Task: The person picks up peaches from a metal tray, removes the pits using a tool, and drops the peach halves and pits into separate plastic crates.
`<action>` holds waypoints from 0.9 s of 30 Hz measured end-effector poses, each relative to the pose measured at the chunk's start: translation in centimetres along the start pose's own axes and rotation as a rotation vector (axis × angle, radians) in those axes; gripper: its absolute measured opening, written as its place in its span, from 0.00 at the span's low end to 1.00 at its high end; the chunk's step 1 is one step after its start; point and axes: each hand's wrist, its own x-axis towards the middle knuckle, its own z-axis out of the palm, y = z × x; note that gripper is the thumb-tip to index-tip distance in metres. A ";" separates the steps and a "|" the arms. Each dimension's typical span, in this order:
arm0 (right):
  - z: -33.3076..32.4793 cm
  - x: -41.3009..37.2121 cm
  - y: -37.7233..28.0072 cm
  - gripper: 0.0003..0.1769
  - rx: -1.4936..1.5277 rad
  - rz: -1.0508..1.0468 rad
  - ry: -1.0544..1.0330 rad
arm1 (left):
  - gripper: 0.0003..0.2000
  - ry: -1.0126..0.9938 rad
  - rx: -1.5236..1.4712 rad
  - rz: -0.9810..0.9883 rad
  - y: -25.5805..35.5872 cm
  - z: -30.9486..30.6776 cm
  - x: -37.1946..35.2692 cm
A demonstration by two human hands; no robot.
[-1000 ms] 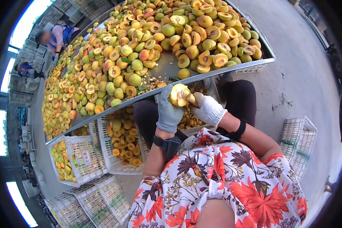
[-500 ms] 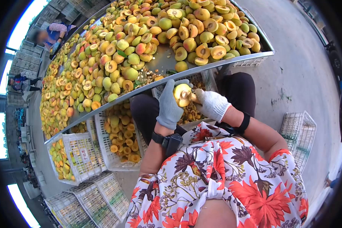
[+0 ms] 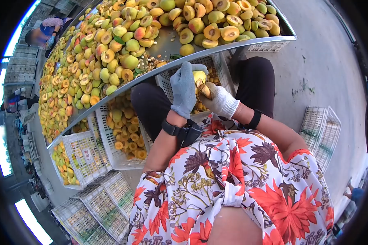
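Both gloved hands on one peach, below the counter edge.
The left hand (image 3: 183, 90) curls round the peach (image 3: 199, 76) from nine o'clock. The right hand (image 3: 220, 101), fingers bunched together, presses in from four o'clock, equally near. The fruit-heaped counter (image 3: 233, 44) lies at twelve.

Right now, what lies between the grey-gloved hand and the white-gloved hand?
In the head view, a yellow fruit lies between them: the left hand grips it and the right hand touches it.

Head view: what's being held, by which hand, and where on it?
A yellow fruit, cupped round its side by the gray-gloved left hand. The white-gloved right hand touches its lower edge; whether it holds a tool cannot be told.
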 end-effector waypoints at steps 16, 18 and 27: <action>-3.6 -0.4 -4.2 0.14 0.531 0.382 -0.541 | 0.22 -0.203 -0.667 -0.217 -1.6 -1.5 0.1; -3.4 -0.5 -2.9 0.13 0.770 0.416 -0.641 | 0.22 -0.235 -0.708 -0.225 -1.7 -1.5 0.3; -3.6 -0.1 -1.7 0.12 0.598 0.347 -0.621 | 0.21 -0.224 -0.863 -0.285 -2.9 -0.3 0.3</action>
